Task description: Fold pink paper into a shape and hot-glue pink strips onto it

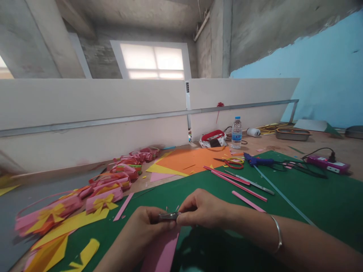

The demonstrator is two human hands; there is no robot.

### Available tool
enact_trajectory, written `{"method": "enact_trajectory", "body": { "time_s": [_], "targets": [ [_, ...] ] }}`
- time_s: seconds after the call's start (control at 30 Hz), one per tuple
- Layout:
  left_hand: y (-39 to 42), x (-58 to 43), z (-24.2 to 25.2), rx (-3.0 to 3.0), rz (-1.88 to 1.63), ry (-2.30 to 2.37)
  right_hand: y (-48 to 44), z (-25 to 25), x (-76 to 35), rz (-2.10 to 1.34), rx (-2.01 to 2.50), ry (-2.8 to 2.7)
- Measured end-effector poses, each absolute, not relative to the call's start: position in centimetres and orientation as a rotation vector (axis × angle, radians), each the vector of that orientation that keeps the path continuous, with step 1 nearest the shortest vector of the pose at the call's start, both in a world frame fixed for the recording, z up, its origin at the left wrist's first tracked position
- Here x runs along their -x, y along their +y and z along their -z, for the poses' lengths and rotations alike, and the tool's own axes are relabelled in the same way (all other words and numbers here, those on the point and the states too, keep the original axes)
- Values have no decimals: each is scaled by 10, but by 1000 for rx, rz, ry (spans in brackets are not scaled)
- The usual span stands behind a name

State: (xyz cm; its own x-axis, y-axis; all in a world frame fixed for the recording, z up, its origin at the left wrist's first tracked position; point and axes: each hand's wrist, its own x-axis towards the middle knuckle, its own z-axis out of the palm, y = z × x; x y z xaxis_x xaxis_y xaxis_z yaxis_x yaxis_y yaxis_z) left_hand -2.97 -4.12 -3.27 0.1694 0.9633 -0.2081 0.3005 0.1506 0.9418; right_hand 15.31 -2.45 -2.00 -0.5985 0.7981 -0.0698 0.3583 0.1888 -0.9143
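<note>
A pink paper strip [163, 251] lies nearest, its far end beneath both hands. At that end, the left hand [150, 221] has its thumb and fingers closed on a small metal piece [169, 216] (its exact kind I cannot tell), while the right hand [202, 207] pinches the piece's right end, thumb and forefinger narrow. Under them spreads a green sheet [334, 211]. Farther right lie narrow pink strips [241, 185], then a blue glue gun [259, 160] and, left of it, scissors [235, 164]. To the left, pink paper rolls [104, 198] with yellow bows stretch away in a row. Orange paper [187, 160] lies beyond the hands; farther still, a water bottle [236, 134] stands upright before white panels [93, 100].
</note>
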Motion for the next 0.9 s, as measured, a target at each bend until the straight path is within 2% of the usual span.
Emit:
{"method": "enact_trajectory", "body": {
  "time_s": [0.57,0.63,0.73,0.9],
  "targets": [
    [-39,32,33,-1372,-793,1361,-18,24,-151,-1484,1033,-1890],
    [-39,31,32,-1357,-836,1421,-3,21,-157,-1350,1069,-1797],
    [-41,31,28,-1360,-886,1492,24,21,-172,-971,1274,-1707],
    [-46,37,12,-1308,-942,1526,46,28,-186,-754,1349,-1897]
  ]
}}
